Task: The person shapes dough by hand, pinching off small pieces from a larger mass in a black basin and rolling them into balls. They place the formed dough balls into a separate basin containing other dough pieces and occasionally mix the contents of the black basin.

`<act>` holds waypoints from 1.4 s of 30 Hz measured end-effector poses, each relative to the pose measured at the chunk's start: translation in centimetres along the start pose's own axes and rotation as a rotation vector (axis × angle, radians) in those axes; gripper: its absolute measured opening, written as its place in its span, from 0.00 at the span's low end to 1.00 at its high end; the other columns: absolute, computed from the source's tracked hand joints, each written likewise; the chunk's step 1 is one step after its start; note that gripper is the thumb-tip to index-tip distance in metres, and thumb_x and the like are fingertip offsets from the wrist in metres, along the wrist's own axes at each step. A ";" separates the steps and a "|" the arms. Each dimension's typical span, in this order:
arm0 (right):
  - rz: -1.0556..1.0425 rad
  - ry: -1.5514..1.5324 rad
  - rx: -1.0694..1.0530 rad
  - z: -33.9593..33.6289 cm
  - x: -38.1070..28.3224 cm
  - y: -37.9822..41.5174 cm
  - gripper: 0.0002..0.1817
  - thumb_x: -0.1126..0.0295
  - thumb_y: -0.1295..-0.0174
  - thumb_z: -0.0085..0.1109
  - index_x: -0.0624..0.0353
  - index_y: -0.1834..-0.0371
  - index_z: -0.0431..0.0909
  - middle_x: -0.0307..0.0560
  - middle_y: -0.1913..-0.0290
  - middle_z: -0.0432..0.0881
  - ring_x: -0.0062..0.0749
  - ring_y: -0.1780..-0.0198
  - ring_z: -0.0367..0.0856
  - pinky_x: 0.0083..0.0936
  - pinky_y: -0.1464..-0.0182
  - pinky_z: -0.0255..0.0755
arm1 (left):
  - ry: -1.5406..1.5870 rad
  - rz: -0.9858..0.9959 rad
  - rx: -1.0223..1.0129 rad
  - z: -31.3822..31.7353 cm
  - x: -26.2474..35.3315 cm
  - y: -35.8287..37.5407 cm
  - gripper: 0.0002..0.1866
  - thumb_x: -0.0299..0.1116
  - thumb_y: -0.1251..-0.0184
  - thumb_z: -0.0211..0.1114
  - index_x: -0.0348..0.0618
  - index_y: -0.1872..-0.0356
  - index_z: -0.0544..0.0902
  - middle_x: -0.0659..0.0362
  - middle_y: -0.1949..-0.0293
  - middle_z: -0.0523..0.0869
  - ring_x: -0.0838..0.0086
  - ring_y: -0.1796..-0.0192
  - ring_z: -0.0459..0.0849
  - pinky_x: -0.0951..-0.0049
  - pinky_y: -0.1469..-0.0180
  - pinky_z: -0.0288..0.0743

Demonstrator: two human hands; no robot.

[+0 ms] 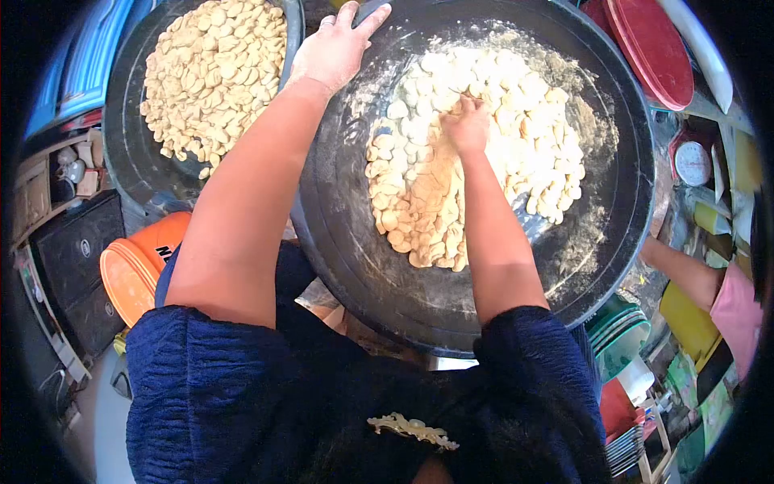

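Note:
A large black basin [339, 230] tilts in front of me, holding a heap of pale, flat rounded pieces [556, 137] dusted with light powder. My left hand [330, 52], whitened with powder, is at the basin's upper left rim; its thumb lies on the inner side and its fingers on the outer side. Down in the middle of the heap is my right hand [467, 127], its fingers curled in among the pieces. Glare and shadow hide the fingertips, so I cannot see what is between them.
Close on the left, a second dark basin [133, 157] holds more pale pieces. An orange bucket [137, 262] is below it. At right are a red lid [653, 48], stacked green containers [621, 339], and another person's arm [685, 270] with a pink sleeve.

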State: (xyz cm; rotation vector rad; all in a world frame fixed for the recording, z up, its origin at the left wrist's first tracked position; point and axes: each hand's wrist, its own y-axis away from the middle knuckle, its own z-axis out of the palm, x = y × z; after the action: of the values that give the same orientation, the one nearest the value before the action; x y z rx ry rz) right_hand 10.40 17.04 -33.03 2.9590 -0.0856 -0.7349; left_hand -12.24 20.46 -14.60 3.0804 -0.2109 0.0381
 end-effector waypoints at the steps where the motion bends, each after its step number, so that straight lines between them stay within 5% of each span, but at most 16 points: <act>1: 0.009 0.184 0.104 0.6 -0.6 0.2 0.21 0.65 0.56 0.63 0.50 0.54 0.74 0.50 0.49 0.70 0.47 0.48 0.69 0.41 0.45 0.62 | 0.013 -0.002 -0.016 -0.1 0.1 0.1 0.30 0.32 0.38 0.56 0.56 0.34 0.59 0.47 0.41 0.66 0.57 0.47 0.74 0.64 0.46 0.71; 4: -0.203 0.240 0.093 2.3 -1.0 0.9 0.23 0.63 0.56 0.64 0.51 0.54 0.73 0.52 0.51 0.72 0.49 0.49 0.70 0.43 0.43 0.59 | 0.025 -0.019 -0.005 -0.4 0.5 0.3 0.29 0.33 0.38 0.56 0.57 0.35 0.61 0.47 0.42 0.68 0.56 0.47 0.74 0.64 0.47 0.71; 9: -0.649 0.219 -0.772 0.1 -2.9 6.4 0.27 0.62 0.58 0.66 0.57 0.52 0.73 0.58 0.46 0.72 0.53 0.40 0.66 0.40 0.37 0.60 | 0.115 -0.124 0.049 2.0 -0.8 1.8 0.30 0.35 0.37 0.56 0.75 0.36 0.59 0.49 0.48 0.70 0.56 0.50 0.76 0.59 0.51 0.74; 11: -0.804 0.102 -0.633 -1.0 -2.2 8.1 0.25 0.61 0.57 0.66 0.57 0.54 0.74 0.56 0.52 0.77 0.51 0.42 0.69 0.38 0.39 0.62 | 0.169 -0.145 0.087 2.2 -0.6 5.5 0.29 0.35 0.37 0.55 0.73 0.36 0.60 0.48 0.48 0.69 0.53 0.50 0.75 0.59 0.51 0.74; 13: -0.352 -0.410 -0.812 -1.2 -2.1 6.8 0.28 0.56 0.58 0.66 0.57 0.53 0.75 0.57 0.53 0.77 0.51 0.43 0.69 0.37 0.39 0.61 | 0.167 -0.229 0.034 1.6 0.5 9.2 0.29 0.34 0.37 0.55 0.70 0.35 0.60 0.46 0.49 0.69 0.52 0.50 0.75 0.58 0.50 0.73; 14: -0.046 -0.393 -0.712 -1.9 -1.8 5.4 0.32 0.56 0.57 0.65 0.56 0.47 0.71 0.57 0.45 0.71 0.51 0.41 0.66 0.40 0.38 0.57 | 0.172 -0.232 0.036 1.8 1.0 10.1 0.31 0.34 0.38 0.57 0.69 0.34 0.58 0.43 0.46 0.68 0.50 0.50 0.76 0.58 0.49 0.72; 17: 0.107 0.106 -0.278 -1.6 -4.4 5.3 0.33 0.59 0.53 0.64 0.56 0.42 0.66 0.58 0.39 0.63 0.51 0.39 0.63 0.43 0.39 0.59 | 0.106 -0.252 0.025 1.9 1.6 11.2 0.31 0.35 0.37 0.56 0.66 0.33 0.57 0.43 0.44 0.67 0.50 0.50 0.76 0.59 0.48 0.72; 19: 0.081 0.317 -0.336 1.2 -6.8 7.7 0.36 0.59 0.52 0.63 0.56 0.39 0.61 0.57 0.37 0.60 0.51 0.38 0.61 0.45 0.39 0.58 | 0.079 -0.263 0.007 1.6 1.7 10.9 0.30 0.35 0.36 0.55 0.66 0.33 0.57 0.44 0.44 0.67 0.50 0.50 0.76 0.59 0.48 0.72; 21: -0.289 0.437 -0.431 2.6 -8.1 9.9 0.40 0.56 0.52 0.63 0.54 0.36 0.58 0.55 0.37 0.61 0.51 0.37 0.61 0.45 0.38 0.56 | 0.060 -0.277 -0.008 1.8 1.7 11.2 0.30 0.35 0.36 0.55 0.66 0.33 0.57 0.44 0.44 0.67 0.50 0.50 0.76 0.59 0.49 0.72; 25: -0.263 -0.012 -0.671 2.2 -6.4 7.8 0.47 0.50 0.55 0.65 0.53 0.33 0.53 0.59 0.36 0.57 0.54 0.34 0.53 0.46 0.34 0.49 | 0.062 -0.256 0.021 2.1 1.4 11.3 0.30 0.35 0.36 0.55 0.66 0.33 0.57 0.44 0.44 0.67 0.51 0.50 0.76 0.59 0.50 0.73; 27: 0.139 -0.084 -0.344 2.6 -5.3 6.7 0.43 0.55 0.54 0.65 0.52 0.34 0.56 0.60 0.35 0.56 0.55 0.33 0.51 0.47 0.34 0.46 | 0.054 -0.249 0.019 2.2 1.4 11.3 0.30 0.36 0.36 0.55 0.66 0.34 0.57 0.44 0.44 0.67 0.51 0.49 0.76 0.59 0.50 0.74; 31: -0.123 0.234 -0.262 4.5 -6.6 8.0 0.41 0.56 0.58 0.67 0.50 0.38 0.60 0.59 0.41 0.62 0.54 0.37 0.57 0.49 0.36 0.49 | 0.071 -0.262 0.009 2.3 1.4 11.3 0.30 0.36 0.37 0.55 0.67 0.34 0.57 0.44 0.44 0.68 0.51 0.50 0.76 0.59 0.51 0.74; 35: -0.420 -0.238 -0.484 2.2 -3.1 6.2 0.40 0.57 0.63 0.70 0.50 0.43 0.61 0.56 0.46 0.64 0.56 0.39 0.59 0.51 0.36 0.48 | 0.042 -0.260 0.018 2.6 1.3 11.1 0.31 0.36 0.37 0.56 0.68 0.34 0.56 0.44 0.45 0.68 0.51 0.51 0.77 0.59 0.52 0.75; 37: -0.250 -0.300 -0.476 1.6 -3.5 6.1 0.42 0.56 0.64 0.70 0.52 0.42 0.60 0.57 0.42 0.61 0.55 0.39 0.59 0.47 0.37 0.54 | 0.037 -0.262 -0.009 2.6 1.5 11.2 0.30 0.36 0.37 0.56 0.68 0.34 0.57 0.44 0.45 0.68 0.52 0.52 0.78 0.59 0.54 0.76; 39: -0.226 0.300 -0.373 3.2 -5.5 7.1 0.46 0.55 0.65 0.71 0.51 0.39 0.58 0.61 0.36 0.56 0.57 0.37 0.59 0.43 0.40 0.60 | 0.035 -0.248 0.036 2.6 1.2 11.1 0.30 0.37 0.37 0.56 0.68 0.34 0.57 0.44 0.45 0.68 0.51 0.52 0.78 0.60 0.55 0.77; 42: -0.407 0.251 -0.537 3.4 -6.0 8.8 0.46 0.54 0.62 0.70 0.51 0.37 0.58 0.60 0.38 0.61 0.49 0.40 0.67 0.39 0.43 0.65 | 0.023 -0.259 0.033 3.1 1.2 11.1 0.31 0.37 0.37 0.56 0.69 0.34 0.56 0.44 0.45 0.69 0.51 0.52 0.78 0.60 0.54 0.77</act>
State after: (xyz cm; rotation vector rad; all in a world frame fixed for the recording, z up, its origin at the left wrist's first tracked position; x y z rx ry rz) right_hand 3.24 8.45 -32.38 2.5292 0.6403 -0.3336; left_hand -12.46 9.19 -17.06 3.1098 0.1919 0.0671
